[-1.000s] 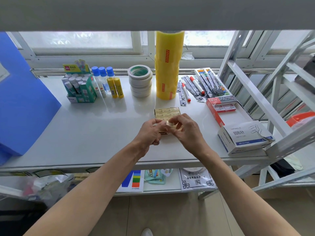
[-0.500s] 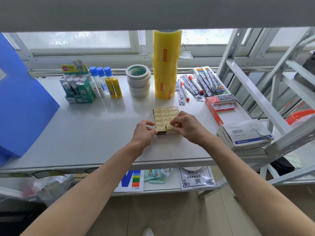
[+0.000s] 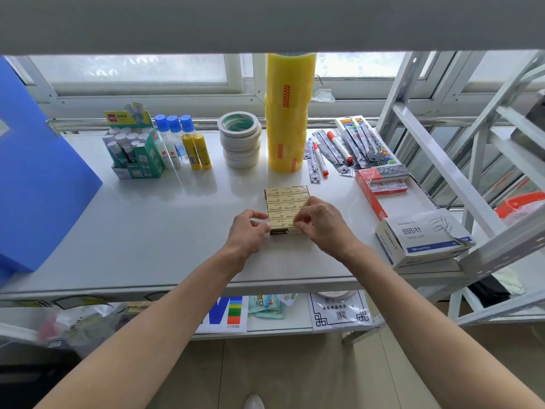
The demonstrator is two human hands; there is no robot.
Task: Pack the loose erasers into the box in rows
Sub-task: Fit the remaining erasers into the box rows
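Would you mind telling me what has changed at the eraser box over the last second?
Both hands came down from above the eraser box. The right hand now presses an eraser into the near row; the left hand steadies the box's near left corner. The box and surrounding stationery stayed put.

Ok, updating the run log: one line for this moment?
stage: packing | box of erasers: rows nearly full | left hand: steadies box edge | right hand: seats eraser in nearest row
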